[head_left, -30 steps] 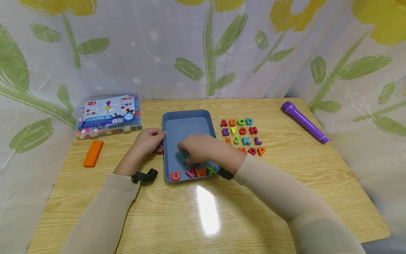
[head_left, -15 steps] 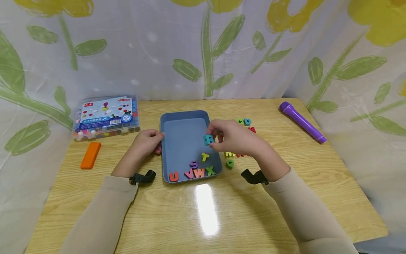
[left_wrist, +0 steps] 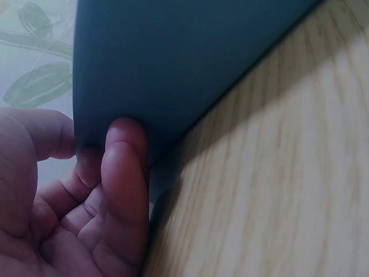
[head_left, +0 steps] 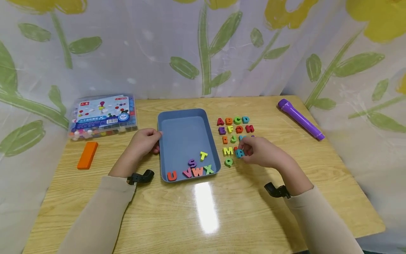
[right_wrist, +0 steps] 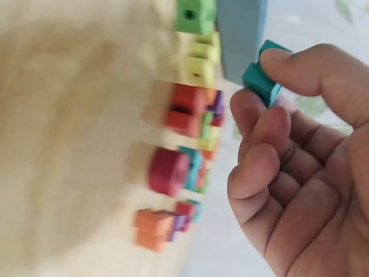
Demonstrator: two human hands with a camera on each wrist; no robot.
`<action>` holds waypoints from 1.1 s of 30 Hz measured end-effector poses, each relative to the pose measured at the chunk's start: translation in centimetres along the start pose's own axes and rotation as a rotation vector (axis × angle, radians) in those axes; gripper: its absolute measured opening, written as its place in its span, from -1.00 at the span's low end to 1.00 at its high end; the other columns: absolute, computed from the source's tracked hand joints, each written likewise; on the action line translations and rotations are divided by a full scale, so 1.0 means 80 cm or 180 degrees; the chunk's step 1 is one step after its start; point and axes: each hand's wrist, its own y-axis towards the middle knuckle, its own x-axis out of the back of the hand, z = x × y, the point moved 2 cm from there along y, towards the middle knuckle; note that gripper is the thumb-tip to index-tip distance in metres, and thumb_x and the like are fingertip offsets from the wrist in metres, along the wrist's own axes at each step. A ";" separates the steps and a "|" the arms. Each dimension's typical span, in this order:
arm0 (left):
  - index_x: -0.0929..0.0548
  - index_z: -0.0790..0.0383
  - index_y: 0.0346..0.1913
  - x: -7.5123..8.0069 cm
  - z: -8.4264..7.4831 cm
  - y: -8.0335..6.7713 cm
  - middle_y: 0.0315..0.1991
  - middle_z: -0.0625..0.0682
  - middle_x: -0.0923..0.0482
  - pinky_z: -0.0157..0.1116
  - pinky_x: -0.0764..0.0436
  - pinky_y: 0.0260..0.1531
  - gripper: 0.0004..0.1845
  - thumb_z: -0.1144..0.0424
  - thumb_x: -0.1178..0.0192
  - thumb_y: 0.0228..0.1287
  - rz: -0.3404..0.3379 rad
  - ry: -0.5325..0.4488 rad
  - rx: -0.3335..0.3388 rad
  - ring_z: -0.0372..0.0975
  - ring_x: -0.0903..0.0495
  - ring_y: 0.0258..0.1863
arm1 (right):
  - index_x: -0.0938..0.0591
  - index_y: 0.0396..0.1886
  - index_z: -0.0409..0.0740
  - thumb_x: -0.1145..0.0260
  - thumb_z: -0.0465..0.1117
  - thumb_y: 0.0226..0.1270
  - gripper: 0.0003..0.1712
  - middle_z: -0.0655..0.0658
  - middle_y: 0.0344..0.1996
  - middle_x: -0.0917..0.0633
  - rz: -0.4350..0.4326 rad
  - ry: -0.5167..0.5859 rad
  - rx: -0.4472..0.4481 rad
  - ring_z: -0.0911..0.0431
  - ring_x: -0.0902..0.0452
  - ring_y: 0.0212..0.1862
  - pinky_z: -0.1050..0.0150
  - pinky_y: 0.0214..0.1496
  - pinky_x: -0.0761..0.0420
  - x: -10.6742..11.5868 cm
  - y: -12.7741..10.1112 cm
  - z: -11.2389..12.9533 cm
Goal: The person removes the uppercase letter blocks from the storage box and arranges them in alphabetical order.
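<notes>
My right hand (head_left: 263,152) pinches a teal letter R (head_left: 240,153) between thumb and fingers, over the lower rows of letters right of the tray. In the right wrist view, the teal letter (right_wrist: 262,83) is held above the table, with a red letter (right_wrist: 168,171) and others below. The hand covers part of those rows; a yellow M (head_left: 228,151) and a green Q (head_left: 228,162) show beside it. At the left, my left hand (head_left: 144,143) grips the side of the blue tray (head_left: 184,128), fingers against its outer wall. Inside lie a purple S (head_left: 192,163), a yellow T (head_left: 203,156), an orange-red U (head_left: 172,176) and several more.
Rows of coloured letters start with a red A (head_left: 220,121) right of the tray. A purple toy microphone (head_left: 301,119) lies at the far right. An orange block (head_left: 87,155) and a clear plastic box (head_left: 103,118) of small parts are at the left, before a flowered curtain.
My right hand has picked the teal R from the tray and carried it right, over the rim to the letter rows. The left hand has stayed at the tray's side.
</notes>
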 end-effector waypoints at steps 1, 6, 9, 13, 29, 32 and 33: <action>-0.63 0.37 -0.13 0.000 -0.001 0.000 -0.45 0.01 -0.60 -0.32 -0.73 -0.37 -0.58 0.01 -0.12 0.71 -0.0002 0.0006 0.0005 -0.21 -0.63 -0.48 | -0.70 -0.03 -0.10 -0.53 -0.30 0.40 -0.78 -0.05 -0.29 -0.68 0.0010 0.0041 -0.0012 0.05 -0.57 -0.21 0.16 -0.13 -0.65 -0.003 -0.001 -0.006; -0.63 0.38 -0.10 0.002 -0.004 -0.002 -0.44 0.02 -0.59 -0.32 -0.74 -0.36 -0.58 0.01 -0.11 0.71 -0.0005 0.0016 0.0047 -0.21 -0.64 -0.48 | -0.70 -0.05 -0.12 -0.55 -0.32 0.36 -0.76 -0.06 -0.30 -0.68 0.0050 0.0034 -0.0094 0.06 -0.56 -0.23 0.15 -0.11 -0.63 -0.019 -0.002 -0.020; -0.63 0.38 -0.10 0.003 -0.007 -0.004 -0.45 0.02 -0.59 -0.31 -0.74 -0.37 -0.59 0.02 -0.11 0.71 -0.0017 0.0016 0.0040 -0.21 -0.63 -0.48 | -0.69 -0.08 -0.13 -0.56 -0.33 0.33 -0.76 -0.06 -0.33 -0.66 0.0040 -0.0029 -0.0116 0.08 -0.54 -0.26 0.16 -0.14 -0.61 -0.027 -0.001 -0.023; -0.63 0.39 -0.11 0.003 -0.008 -0.004 -0.47 0.01 -0.58 -0.31 -0.73 -0.37 -0.59 0.03 -0.11 0.71 -0.0008 0.0022 0.0016 -0.21 -0.63 -0.49 | -0.70 -0.08 -0.14 -0.55 -0.34 0.33 -0.76 -0.05 -0.37 -0.65 0.0013 -0.0099 -0.0090 0.09 -0.53 -0.29 0.18 -0.18 -0.60 -0.035 0.000 -0.025; -0.63 0.36 -0.12 0.000 -0.002 -0.003 -0.46 0.00 -0.58 -0.32 -0.72 -0.35 -0.57 0.00 -0.11 0.71 0.0016 -0.0003 0.0087 -0.21 -0.62 -0.48 | -0.69 -0.01 -0.15 -0.51 -0.35 0.35 -0.74 -0.06 -0.35 -0.65 -0.0059 0.0017 -0.0162 0.08 -0.51 -0.29 0.17 -0.18 -0.58 -0.043 -0.006 -0.029; -0.64 0.36 -0.10 0.000 -0.001 -0.003 -0.44 0.01 -0.59 -0.33 -0.73 -0.34 -0.57 -0.01 -0.09 0.72 0.0008 0.0046 0.0079 -0.21 -0.62 -0.46 | -0.69 0.04 -0.16 -0.52 -0.35 0.35 -0.69 -0.07 -0.32 -0.66 -0.0079 0.0002 -0.0175 0.07 -0.53 -0.26 0.15 -0.14 -0.60 -0.036 -0.013 -0.024; -0.65 0.36 -0.09 0.000 -0.002 -0.003 -0.44 0.01 -0.59 -0.33 -0.73 -0.34 -0.56 -0.02 -0.09 0.72 0.0005 0.0059 0.0072 -0.22 -0.62 -0.46 | -0.69 0.06 -0.18 -0.51 -0.35 0.36 -0.68 -0.07 -0.31 -0.67 -0.0100 -0.0030 -0.0154 0.07 -0.53 -0.25 0.14 -0.13 -0.61 -0.031 -0.016 -0.021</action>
